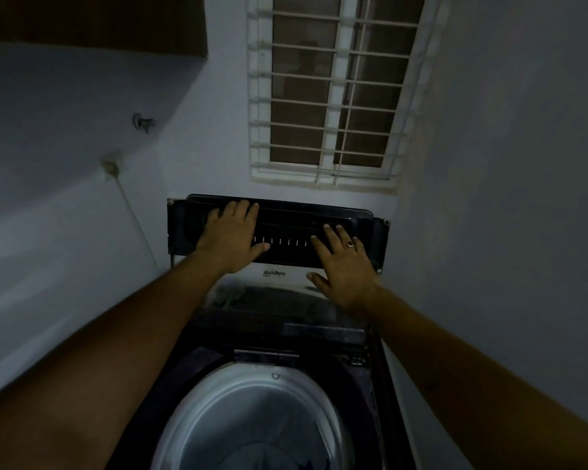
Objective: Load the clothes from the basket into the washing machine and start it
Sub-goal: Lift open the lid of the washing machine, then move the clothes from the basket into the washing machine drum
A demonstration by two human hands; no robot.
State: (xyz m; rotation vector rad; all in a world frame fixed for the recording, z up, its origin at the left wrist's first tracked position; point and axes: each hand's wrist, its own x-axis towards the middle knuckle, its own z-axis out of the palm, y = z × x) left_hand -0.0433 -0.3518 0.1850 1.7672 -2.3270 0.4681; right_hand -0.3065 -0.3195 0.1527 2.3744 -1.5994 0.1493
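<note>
Dimly, Whirlpool top-load washing machine [323, 330] under a barred window [326, 93], drum [252, 418] open, dark lid [286, 218] raised upright against the wall, left grip [231, 235] and right grip [343, 262] both spread flat, fingers straight, pressing that lid

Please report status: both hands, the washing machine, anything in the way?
On raised lid, flat: left hand, right hand. Open drum, contents too dark to tell. No basket in view. Nothing blocks the lid.

washing machine [279, 337]: black body | lid [286, 228]: black, white tick marks | drum rim [238, 395]: pale grey-white | window grille [326, 96] above lid: white bars
</note>
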